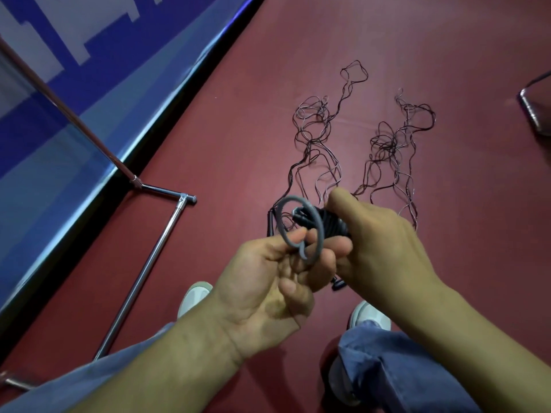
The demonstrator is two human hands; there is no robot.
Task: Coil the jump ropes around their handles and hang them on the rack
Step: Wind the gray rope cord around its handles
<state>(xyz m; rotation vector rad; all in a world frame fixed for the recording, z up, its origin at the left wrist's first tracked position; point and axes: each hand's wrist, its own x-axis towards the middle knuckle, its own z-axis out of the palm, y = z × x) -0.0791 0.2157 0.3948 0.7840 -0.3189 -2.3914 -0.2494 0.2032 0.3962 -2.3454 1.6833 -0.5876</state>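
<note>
My right hand (378,242) grips a coiled jump rope (331,223), its dark cord wound around the black handles. A grey loop end (298,204) of that rope curls out to the left, and my left hand (268,281) pinches it between thumb and fingers. Two tangles of thin dark jump ropes lie on the red floor beyond my hands, one (316,138) on the left and one (396,150) on the right. A black handle (269,223) of the floor ropes shows just left of the loop. The chrome rack (155,251) stands at the left.
The rack's base bar runs diagonally across the floor at left, with an upright pole (68,111) rising toward the top left. A blue padded barrier (89,84) lines the left side. My white shoes (193,296) are below my hands. A dark metal object (536,108) sits at the right edge.
</note>
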